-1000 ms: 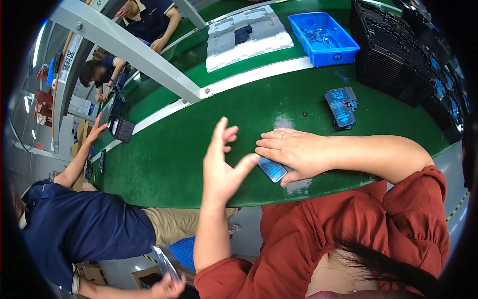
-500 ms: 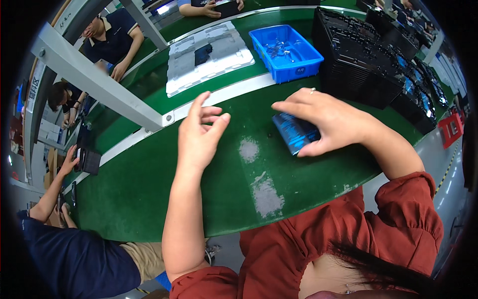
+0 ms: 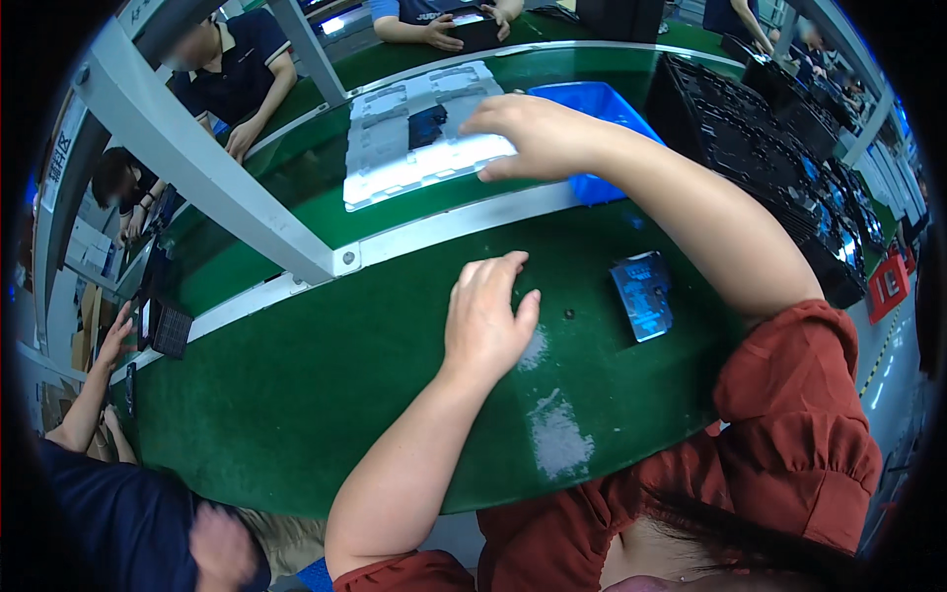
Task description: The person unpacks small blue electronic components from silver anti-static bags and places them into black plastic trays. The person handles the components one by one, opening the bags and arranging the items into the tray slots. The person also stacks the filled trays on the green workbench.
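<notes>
My right hand (image 3: 541, 136) is stretched out over the blue bin and the right edge of the white moulded tray (image 3: 380, 183), thumb apart from the fingers, holding nothing I can see. Its fingertips point at a dark flat part (image 3: 426, 128) lying in the tray. My left hand (image 3: 485, 318) is over the green tabletop, thumb and fingers apart, nothing in it. To its right a flat, shiny black-and-blue part (image 3: 643, 296) lies on the table. Between them sits a tiny dark piece (image 3: 569, 314). My right forearm partly covers the blue bin (image 3: 595, 189).
Stacks of black trays (image 3: 760, 148) with shiny parts stand at the right. A grey metal post (image 3: 212, 163) slants up at the left from a white rail (image 3: 444, 235). Co-workers sit at the far side and the left, one beside a dark box (image 3: 170, 329).
My right hand has let go of the shiny black-and-blue part, leaving it on the table, and has moved up and left toward the tray. My left hand has moved right and nearer.
</notes>
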The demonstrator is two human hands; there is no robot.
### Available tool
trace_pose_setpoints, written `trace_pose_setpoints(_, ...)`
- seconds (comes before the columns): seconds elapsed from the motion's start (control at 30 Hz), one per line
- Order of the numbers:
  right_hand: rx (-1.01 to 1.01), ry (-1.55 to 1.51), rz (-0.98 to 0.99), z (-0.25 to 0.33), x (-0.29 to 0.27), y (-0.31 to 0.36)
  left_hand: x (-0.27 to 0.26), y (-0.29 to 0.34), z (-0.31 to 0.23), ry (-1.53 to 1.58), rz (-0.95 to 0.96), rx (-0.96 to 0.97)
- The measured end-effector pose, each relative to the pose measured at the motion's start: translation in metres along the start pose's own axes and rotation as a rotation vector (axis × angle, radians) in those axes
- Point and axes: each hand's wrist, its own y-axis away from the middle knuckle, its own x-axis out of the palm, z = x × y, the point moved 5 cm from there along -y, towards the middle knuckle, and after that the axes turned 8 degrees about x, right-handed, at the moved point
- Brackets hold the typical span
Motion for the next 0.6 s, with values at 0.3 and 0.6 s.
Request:
trace_pose_setpoints(0.3, 0.074, 0.208, 0.289, -0.045, 0.076, -0.15, 0.0, 0.002, 0.004, 0.105, -0.08, 0.038)
trace_pose_setpoints(0.6, 0.246, 0.077, 0.329, -0.049, 0.096, -0.166, 0.0, 0.002, 0.006, 0.12, -0.066, -0.016)
